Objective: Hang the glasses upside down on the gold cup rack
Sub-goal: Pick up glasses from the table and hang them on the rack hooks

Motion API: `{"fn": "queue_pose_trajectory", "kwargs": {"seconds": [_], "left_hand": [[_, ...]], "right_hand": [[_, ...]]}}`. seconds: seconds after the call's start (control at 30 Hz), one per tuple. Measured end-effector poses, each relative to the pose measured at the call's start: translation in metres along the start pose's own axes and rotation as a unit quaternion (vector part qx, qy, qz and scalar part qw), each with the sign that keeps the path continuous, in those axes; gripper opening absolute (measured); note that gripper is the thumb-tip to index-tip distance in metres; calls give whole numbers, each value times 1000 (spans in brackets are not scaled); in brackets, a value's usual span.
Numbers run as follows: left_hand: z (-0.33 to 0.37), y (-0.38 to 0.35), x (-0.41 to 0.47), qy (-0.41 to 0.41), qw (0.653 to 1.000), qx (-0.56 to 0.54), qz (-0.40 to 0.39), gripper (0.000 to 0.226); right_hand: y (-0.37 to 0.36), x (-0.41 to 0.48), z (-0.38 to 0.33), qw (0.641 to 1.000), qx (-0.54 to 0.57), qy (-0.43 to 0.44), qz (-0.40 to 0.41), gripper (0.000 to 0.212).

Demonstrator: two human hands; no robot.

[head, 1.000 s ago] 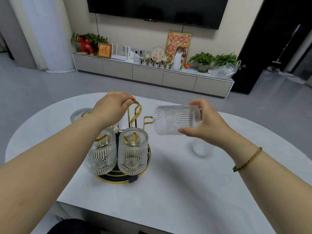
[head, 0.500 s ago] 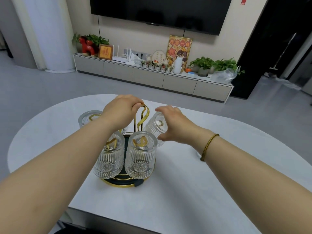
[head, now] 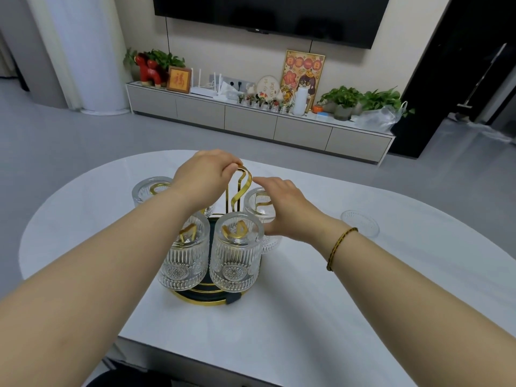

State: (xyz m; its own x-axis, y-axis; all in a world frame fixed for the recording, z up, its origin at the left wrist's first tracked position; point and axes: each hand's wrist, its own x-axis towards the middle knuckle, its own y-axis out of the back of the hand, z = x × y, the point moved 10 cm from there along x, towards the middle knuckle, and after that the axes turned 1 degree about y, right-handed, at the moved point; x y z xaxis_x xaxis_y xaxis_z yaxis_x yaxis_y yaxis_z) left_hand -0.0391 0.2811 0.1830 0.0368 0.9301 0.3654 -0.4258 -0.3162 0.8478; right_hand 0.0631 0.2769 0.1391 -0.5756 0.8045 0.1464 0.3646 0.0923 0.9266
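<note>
The gold cup rack [head: 243, 186] stands on a white oval table [head: 307, 317], on a round black base with a gold rim [head: 205, 299]. Several ribbed clear glasses hang upside down on its pegs: two in front [head: 183, 261] [head: 236, 263], one at the back left [head: 150, 188], and one partly hidden behind my left wrist. My left hand [head: 205, 174] pinches the top of the rack's looped handle. My right hand [head: 282, 208] curls around the right-hand glass [head: 258, 203], which sits upside down over a gold peg.
Another clear glass [head: 360, 223] stands alone on the table to the right of my right wrist. Beyond the table are grey floor, a low TV cabinet [head: 251, 121] with plants and ornaments, and a wall-mounted screen.
My right hand carried a glass from the right, tipped it and lowered it upside down over the rack's right peg. My left hand stayed on the handle.
</note>
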Motion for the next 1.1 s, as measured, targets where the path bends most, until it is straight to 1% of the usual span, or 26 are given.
{"fn": "queue_pose_trajectory", "kwargs": {"seconds": [0.13,0.23,0.4,0.5,0.57,0.6,0.67,0.73,0.8,0.9,1.0,1.1], "left_hand": [[1,0,-1,1,1000,1,3,33],[2,2,-2,2,1000,0,4,33],[3,1,-2,6,1000,2,-2,33],[4,1,-2,14,1000,-3,-12,33],[5,1,-1,18,1000,-9,-16,33],[6,1,-1,20,1000,-15,-19,33],[5,-1,0,30,999,-33,-28,32],[7,-2,1,36,997,-51,-35,31],[9,-3,1,38,996,-67,-38,31],[14,-5,2,37,994,-92,-38,29],[18,-6,3,33,993,-109,-40,29],[18,-7,3,34,991,-123,-36,28]], "right_hand": [[1,-6,4,1000,18,-3,-7,85],[6,-14,8,999,39,-8,5,84],[18,-40,30,995,62,-44,60,78],[23,-68,56,986,78,-76,124,68],[27,-94,80,969,96,-117,194,60],[29,-109,94,955,108,-146,234,57],[27,-140,123,918,134,-213,305,54],[18,-167,152,880,162,-283,344,56],[3,-182,176,854,193,-340,342,63],[-23,-185,204,838,237,-405,280,81],[-40,-179,220,837,236,-437,228,91],[-49,-168,230,844,221,-446,202,95]]}}
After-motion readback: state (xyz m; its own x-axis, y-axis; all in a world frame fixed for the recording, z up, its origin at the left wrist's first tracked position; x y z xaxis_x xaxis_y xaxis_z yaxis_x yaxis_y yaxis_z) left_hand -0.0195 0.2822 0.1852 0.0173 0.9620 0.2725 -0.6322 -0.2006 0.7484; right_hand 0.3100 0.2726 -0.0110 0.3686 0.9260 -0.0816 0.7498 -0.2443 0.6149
